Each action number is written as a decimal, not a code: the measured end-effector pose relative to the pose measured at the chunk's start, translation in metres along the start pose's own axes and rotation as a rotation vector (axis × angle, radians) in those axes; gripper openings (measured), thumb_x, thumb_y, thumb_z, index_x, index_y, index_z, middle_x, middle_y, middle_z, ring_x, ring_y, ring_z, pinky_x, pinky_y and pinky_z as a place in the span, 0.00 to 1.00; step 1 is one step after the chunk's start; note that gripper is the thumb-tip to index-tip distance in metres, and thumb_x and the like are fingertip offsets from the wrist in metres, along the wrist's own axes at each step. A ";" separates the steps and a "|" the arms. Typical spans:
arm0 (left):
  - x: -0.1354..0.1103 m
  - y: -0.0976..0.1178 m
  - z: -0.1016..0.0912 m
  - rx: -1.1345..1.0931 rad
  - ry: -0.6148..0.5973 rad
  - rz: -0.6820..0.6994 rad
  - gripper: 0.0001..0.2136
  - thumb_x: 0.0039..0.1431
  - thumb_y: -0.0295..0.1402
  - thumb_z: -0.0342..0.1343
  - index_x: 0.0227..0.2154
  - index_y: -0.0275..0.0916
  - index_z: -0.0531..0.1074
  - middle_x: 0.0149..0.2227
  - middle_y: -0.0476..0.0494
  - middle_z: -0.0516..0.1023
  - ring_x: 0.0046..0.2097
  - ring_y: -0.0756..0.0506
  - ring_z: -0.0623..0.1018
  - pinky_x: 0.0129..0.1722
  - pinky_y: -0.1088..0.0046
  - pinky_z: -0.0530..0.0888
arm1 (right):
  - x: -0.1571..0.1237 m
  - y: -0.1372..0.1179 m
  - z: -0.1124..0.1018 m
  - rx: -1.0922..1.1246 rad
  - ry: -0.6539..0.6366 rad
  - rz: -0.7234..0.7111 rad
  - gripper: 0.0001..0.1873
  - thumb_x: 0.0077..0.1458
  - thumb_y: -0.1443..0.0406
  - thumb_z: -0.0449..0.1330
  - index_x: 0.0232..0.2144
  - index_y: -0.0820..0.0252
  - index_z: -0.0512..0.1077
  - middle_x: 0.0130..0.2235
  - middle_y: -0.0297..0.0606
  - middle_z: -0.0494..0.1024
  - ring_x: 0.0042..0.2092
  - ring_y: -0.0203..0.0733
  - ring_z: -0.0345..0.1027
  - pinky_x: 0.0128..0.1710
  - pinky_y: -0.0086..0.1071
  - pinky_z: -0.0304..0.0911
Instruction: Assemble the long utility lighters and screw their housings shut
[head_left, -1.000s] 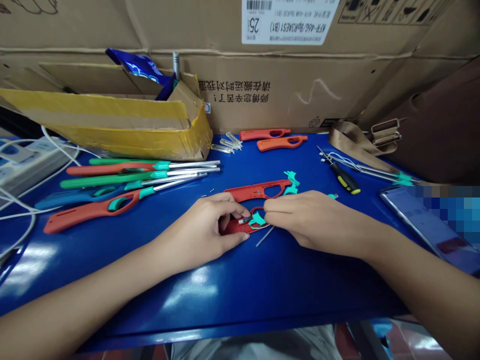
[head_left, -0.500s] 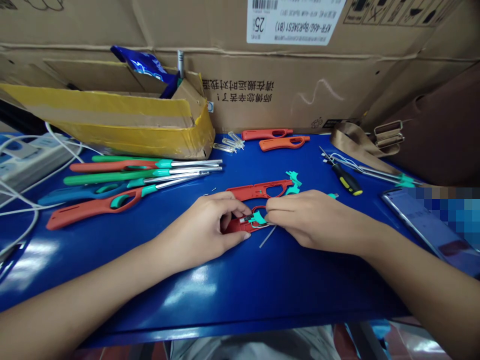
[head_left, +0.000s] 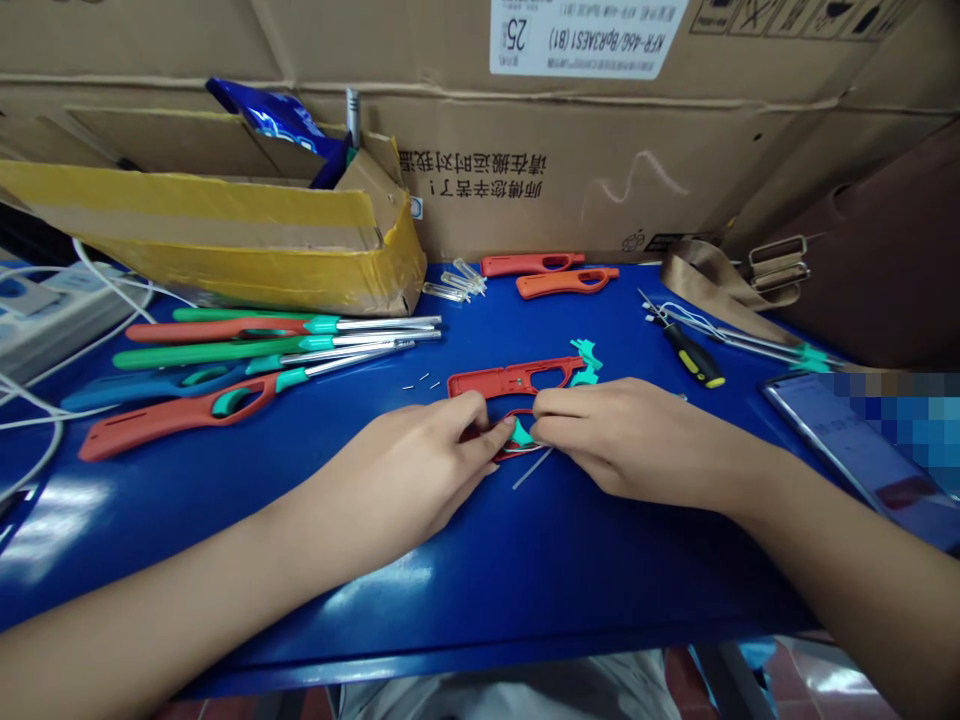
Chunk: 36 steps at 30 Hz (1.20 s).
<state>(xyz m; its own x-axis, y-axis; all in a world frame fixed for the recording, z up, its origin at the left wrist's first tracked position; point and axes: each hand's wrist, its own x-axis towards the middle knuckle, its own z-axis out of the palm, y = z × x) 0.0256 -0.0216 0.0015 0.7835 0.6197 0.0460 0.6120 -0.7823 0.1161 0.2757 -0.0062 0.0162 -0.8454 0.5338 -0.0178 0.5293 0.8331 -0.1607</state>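
My left hand [head_left: 435, 450] is closed on a red lighter shell half [head_left: 517, 412], its thumb pressed on the parts inside. A teal trigger [head_left: 520, 434] and a pale wire show in that shell, just beyond the thumb tip. My right hand [head_left: 622, 440] is pinched over the shell's right end, and its fingertips hide what lies there. From under them a thin clear strip [head_left: 531, 468] slants down to the table. Just behind both hands lies another red lighter shell half [head_left: 487, 382], with teal plastic pieces [head_left: 585, 362] at its right end. Several small screws [head_left: 424, 378] are left of it.
Long-nosed lighters [head_left: 202, 400] lie at left by a yellow-taped box [head_left: 300, 270]. Behind are clear fuel tanks [head_left: 456, 282] and an orange lighter handle [head_left: 566, 284]. At right are a screwdriver [head_left: 690, 352], metal tubes with wires [head_left: 757, 345] and a phone [head_left: 855, 450].
My left thumb has moved up from the shell's near edge onto the parts beside the trigger, covering more of the shell. My right hand stays at the right end. The view has shifted slightly.
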 end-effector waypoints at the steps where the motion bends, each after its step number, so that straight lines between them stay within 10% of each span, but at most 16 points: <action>1: 0.000 0.001 -0.001 0.024 -0.005 0.003 0.19 0.75 0.34 0.41 0.57 0.38 0.74 0.40 0.40 0.74 0.36 0.44 0.79 0.35 0.66 0.76 | 0.000 0.000 0.000 0.002 0.001 0.004 0.11 0.63 0.75 0.53 0.37 0.59 0.73 0.41 0.37 0.77 0.38 0.40 0.69 0.32 0.34 0.54; 18: -0.001 0.001 0.008 0.237 0.120 0.113 0.14 0.72 0.31 0.49 0.54 0.36 0.74 0.39 0.41 0.73 0.38 0.41 0.74 0.35 0.63 0.72 | 0.011 0.000 0.016 0.405 0.168 0.351 0.06 0.61 0.67 0.63 0.30 0.58 0.75 0.30 0.30 0.76 0.30 0.33 0.63 0.33 0.30 0.54; 36: 0.000 -0.013 0.003 -0.030 0.055 0.067 0.17 0.74 0.35 0.46 0.59 0.41 0.73 0.42 0.41 0.73 0.43 0.42 0.74 0.41 0.64 0.72 | 0.000 0.003 0.001 0.215 0.025 0.149 0.08 0.69 0.63 0.54 0.40 0.57 0.72 0.40 0.35 0.77 0.40 0.40 0.72 0.39 0.33 0.61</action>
<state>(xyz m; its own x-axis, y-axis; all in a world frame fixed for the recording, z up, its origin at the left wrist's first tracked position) 0.0177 -0.0119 -0.0026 0.8151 0.5690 0.1091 0.5539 -0.8205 0.1410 0.2769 -0.0037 0.0145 -0.7561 0.6536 -0.0334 0.6181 0.6965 -0.3646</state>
